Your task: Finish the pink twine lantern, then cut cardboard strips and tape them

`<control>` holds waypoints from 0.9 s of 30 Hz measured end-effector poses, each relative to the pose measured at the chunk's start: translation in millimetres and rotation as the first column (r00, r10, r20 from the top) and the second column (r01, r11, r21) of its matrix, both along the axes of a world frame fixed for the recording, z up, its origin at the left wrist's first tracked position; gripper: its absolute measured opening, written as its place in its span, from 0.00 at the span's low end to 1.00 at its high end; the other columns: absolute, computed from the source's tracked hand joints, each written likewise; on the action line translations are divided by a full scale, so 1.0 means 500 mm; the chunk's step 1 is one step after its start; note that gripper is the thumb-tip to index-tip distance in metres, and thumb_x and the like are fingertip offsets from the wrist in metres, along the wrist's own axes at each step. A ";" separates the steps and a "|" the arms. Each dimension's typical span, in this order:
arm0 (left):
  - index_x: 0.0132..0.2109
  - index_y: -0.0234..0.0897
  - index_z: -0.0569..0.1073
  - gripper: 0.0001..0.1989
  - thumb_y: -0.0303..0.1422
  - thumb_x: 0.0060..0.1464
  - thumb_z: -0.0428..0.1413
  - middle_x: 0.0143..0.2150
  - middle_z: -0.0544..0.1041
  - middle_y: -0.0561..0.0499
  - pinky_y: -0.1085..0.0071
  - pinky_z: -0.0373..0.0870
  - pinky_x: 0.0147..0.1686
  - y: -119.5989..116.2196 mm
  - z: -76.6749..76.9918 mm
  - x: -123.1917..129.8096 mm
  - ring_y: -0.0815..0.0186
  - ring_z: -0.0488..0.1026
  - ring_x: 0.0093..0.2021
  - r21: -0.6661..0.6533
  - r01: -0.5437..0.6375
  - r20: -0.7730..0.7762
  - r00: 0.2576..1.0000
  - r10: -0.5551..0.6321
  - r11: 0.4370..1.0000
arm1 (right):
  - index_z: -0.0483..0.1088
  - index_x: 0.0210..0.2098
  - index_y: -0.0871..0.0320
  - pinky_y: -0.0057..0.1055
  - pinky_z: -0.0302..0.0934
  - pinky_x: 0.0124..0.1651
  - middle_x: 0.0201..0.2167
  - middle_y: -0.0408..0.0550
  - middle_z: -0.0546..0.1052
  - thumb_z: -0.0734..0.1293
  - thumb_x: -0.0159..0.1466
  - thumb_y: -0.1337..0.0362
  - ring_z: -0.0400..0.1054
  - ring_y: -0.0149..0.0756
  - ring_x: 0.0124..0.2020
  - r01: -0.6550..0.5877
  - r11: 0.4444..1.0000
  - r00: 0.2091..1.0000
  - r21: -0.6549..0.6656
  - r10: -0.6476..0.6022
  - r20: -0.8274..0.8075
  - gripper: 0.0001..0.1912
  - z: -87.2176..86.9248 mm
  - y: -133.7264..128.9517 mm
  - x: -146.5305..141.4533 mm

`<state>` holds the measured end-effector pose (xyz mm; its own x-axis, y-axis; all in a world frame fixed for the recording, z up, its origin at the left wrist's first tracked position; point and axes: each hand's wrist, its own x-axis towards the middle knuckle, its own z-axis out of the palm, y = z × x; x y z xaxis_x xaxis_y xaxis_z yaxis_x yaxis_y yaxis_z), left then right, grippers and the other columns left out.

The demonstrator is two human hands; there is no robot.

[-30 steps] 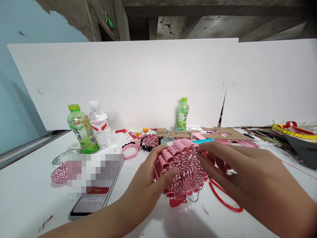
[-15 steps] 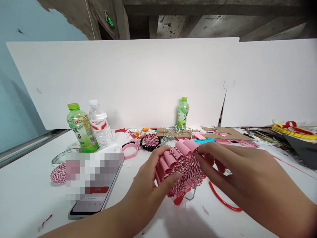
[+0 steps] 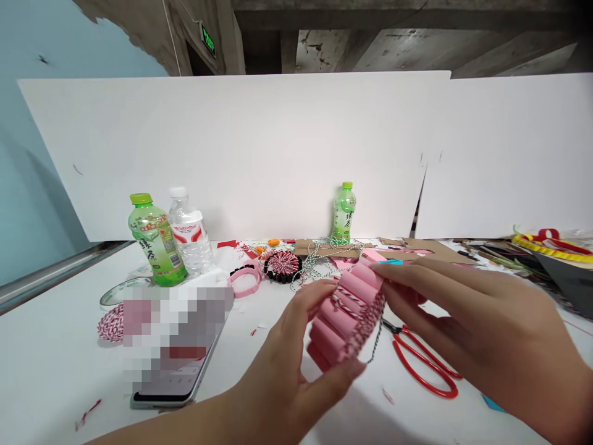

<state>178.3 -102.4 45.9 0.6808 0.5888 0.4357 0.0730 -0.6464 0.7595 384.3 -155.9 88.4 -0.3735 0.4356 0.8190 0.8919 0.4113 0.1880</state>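
A round craft piece of rolled pink paper loops point(image 3: 334, 324), with red-and-white twine wound over it, is held up above the table and tilted so its looped rim faces me. My left hand point(image 3: 296, 371) grips it from the left, thumb below and fingers along the top. At its upper right edge, my right hand point(image 3: 467, 321) pinches it between thumb and fingertips; the exact contact is partly hidden. A black-and-white cord point(image 3: 376, 343) dangles from its right side. Red-handled scissors point(image 3: 428, 371) lie under my right hand, their blades mostly hidden.
To the left stand a green tea bottle point(image 3: 157, 247) and a water bottle point(image 3: 191, 241), behind a phone point(image 3: 204, 364). Another tea bottle point(image 3: 344, 216) stands by the white board point(image 3: 278, 154). A black-rimmed twine disc point(image 3: 283, 264), pink ring point(image 3: 245, 281) and cardboard point(image 3: 430, 249) lie at the back.
The craft piece has been turned from its twine-covered face to its looped side and shifted slightly right. The scissors show more fully now. Both hands keep hold.
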 end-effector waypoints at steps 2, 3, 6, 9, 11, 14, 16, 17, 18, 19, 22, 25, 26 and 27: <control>0.60 0.54 0.54 0.20 0.42 0.63 0.49 0.62 0.61 0.53 0.60 0.57 0.60 -0.001 0.006 -0.004 0.59 0.59 0.60 0.043 -0.008 0.061 0.998 0.006 0.999 | 0.69 0.37 0.58 0.31 0.56 0.20 0.24 0.47 0.76 0.59 0.67 0.70 0.71 0.35 0.23 -0.055 0.998 0.998 -0.016 0.054 -0.026 0.07 0.002 0.005 0.004; 0.59 0.53 0.57 0.17 0.41 0.64 0.47 0.61 0.62 0.54 0.62 0.57 0.60 -0.001 0.010 -0.005 0.60 0.58 0.61 0.047 -0.045 0.092 0.995 0.041 0.998 | 0.69 0.39 0.58 0.30 0.59 0.22 0.25 0.47 0.77 0.59 0.67 0.70 0.72 0.35 0.25 -0.092 0.995 0.995 -0.036 0.091 -0.042 0.07 0.003 0.008 0.005; 0.52 0.52 0.64 0.10 0.36 0.65 0.46 0.52 0.69 0.57 0.71 0.59 0.55 0.002 0.028 -0.009 0.68 0.63 0.55 0.069 -0.176 0.140 0.976 0.165 0.982 | 0.70 0.39 0.56 0.27 0.62 0.23 0.28 0.46 0.79 0.60 0.66 0.71 0.72 0.34 0.27 -0.225 0.965 0.972 -0.132 0.212 -0.103 0.08 0.004 0.020 0.005; 0.45 0.50 0.69 0.06 0.32 0.63 0.51 0.44 0.72 0.61 0.78 0.61 0.50 0.004 0.046 -0.012 0.73 0.68 0.47 0.132 -0.165 0.136 0.980 0.147 0.977 | 0.71 0.38 0.55 0.24 0.62 0.23 0.27 0.43 0.78 0.62 0.64 0.72 0.71 0.30 0.27 -0.323 0.922 0.938 -0.212 0.282 -0.200 0.08 0.000 0.030 -0.003; 0.42 0.49 0.70 0.05 0.31 0.61 0.54 0.41 0.74 0.63 0.79 0.62 0.47 0.003 0.053 -0.014 0.75 0.70 0.44 0.135 -0.145 0.121 0.984 0.128 0.980 | 0.71 0.38 0.53 0.23 0.64 0.26 0.27 0.42 0.78 0.63 0.64 0.71 0.71 0.29 0.28 -0.383 0.892 0.907 -0.239 0.316 -0.277 0.08 -0.007 0.033 -0.010; 0.39 0.46 0.71 0.03 0.30 0.59 0.55 0.39 0.75 0.62 0.77 0.64 0.46 0.000 0.058 -0.015 0.73 0.71 0.43 0.116 -0.144 0.104 0.986 0.132 0.983 | 0.71 0.37 0.51 0.24 0.65 0.29 0.28 0.41 0.78 0.63 0.65 0.68 0.72 0.29 0.29 -0.424 0.870 0.876 -0.251 0.323 -0.359 0.06 -0.020 0.035 -0.015; 0.37 0.42 0.71 0.02 0.30 0.59 0.55 0.39 0.75 0.59 0.75 0.65 0.45 -0.002 0.062 -0.016 0.72 0.71 0.42 0.118 -0.141 0.080 0.988 0.132 0.983 | 0.71 0.38 0.52 0.25 0.65 0.30 0.28 0.42 0.78 0.63 0.65 0.68 0.72 0.29 0.29 -0.429 0.872 0.870 -0.237 0.328 -0.367 0.06 -0.030 0.037 -0.014; 0.37 0.41 0.72 0.03 0.29 0.59 0.54 0.39 0.75 0.58 0.74 0.65 0.45 -0.003 0.065 -0.016 0.71 0.71 0.42 0.127 -0.130 0.060 0.991 0.123 0.983 | 0.70 0.38 0.52 0.26 0.66 0.30 0.27 0.42 0.78 0.63 0.65 0.69 0.71 0.29 0.29 -0.436 0.869 0.867 -0.233 0.337 -0.366 0.06 -0.036 0.039 -0.013; 0.37 0.40 0.72 0.03 0.28 0.59 0.54 0.38 0.75 0.56 0.74 0.65 0.45 -0.004 0.068 -0.016 0.70 0.71 0.42 0.141 -0.114 0.038 0.993 0.110 0.983 | 0.70 0.38 0.53 0.26 0.66 0.30 0.27 0.42 0.78 0.62 0.65 0.69 0.71 0.29 0.29 -0.450 0.863 0.861 -0.231 0.351 -0.368 0.06 -0.041 0.041 -0.010; 0.37 0.39 0.73 0.03 0.27 0.58 0.54 0.38 0.75 0.56 0.73 0.65 0.45 -0.004 0.070 -0.015 0.70 0.71 0.42 0.155 -0.100 0.014 0.995 0.099 0.983 | 0.70 0.38 0.53 0.27 0.66 0.31 0.27 0.42 0.77 0.62 0.65 0.69 0.71 0.30 0.29 -0.468 0.852 0.853 -0.235 0.366 -0.372 0.06 -0.046 0.044 -0.007; 0.37 0.39 0.73 0.05 0.25 0.54 0.56 0.39 0.75 0.56 0.72 0.64 0.47 -0.001 0.073 -0.014 0.69 0.71 0.43 0.162 -0.082 -0.040 0.995 0.089 0.983 | 0.69 0.39 0.52 0.29 0.65 0.32 0.28 0.42 0.77 0.62 0.65 0.69 0.70 0.31 0.30 -0.510 0.820 0.834 -0.262 0.395 -0.386 0.06 -0.059 0.055 0.001; 0.37 0.41 0.72 0.04 0.26 0.56 0.56 0.40 0.74 0.57 0.72 0.63 0.48 0.008 0.068 -0.014 0.69 0.71 0.44 0.117 -0.088 -0.080 0.992 0.098 0.989 | 0.70 0.39 0.53 0.30 0.65 0.32 0.28 0.43 0.76 0.63 0.65 0.70 0.70 0.32 0.30 -0.514 0.811 0.830 -0.279 0.388 -0.401 0.07 -0.068 0.062 0.005; 0.37 0.41 0.72 0.04 0.26 0.58 0.55 0.40 0.74 0.58 0.72 0.63 0.48 0.011 0.065 -0.014 0.70 0.71 0.44 0.100 -0.089 -0.086 0.991 0.098 0.991 | 0.70 0.39 0.53 0.30 0.65 0.31 0.28 0.43 0.76 0.63 0.64 0.70 0.70 0.32 0.29 -0.510 0.814 0.831 -0.277 0.383 -0.402 0.07 -0.069 0.063 0.005; 0.37 0.42 0.72 0.04 0.27 0.59 0.54 0.40 0.74 0.58 0.73 0.63 0.47 0.014 0.063 -0.013 0.70 0.71 0.44 0.091 -0.091 -0.092 0.991 0.099 0.992 | 0.70 0.39 0.54 0.30 0.65 0.31 0.28 0.43 0.76 0.63 0.64 0.71 0.70 0.32 0.29 -0.505 0.818 0.833 -0.274 0.381 -0.401 0.07 -0.069 0.064 0.005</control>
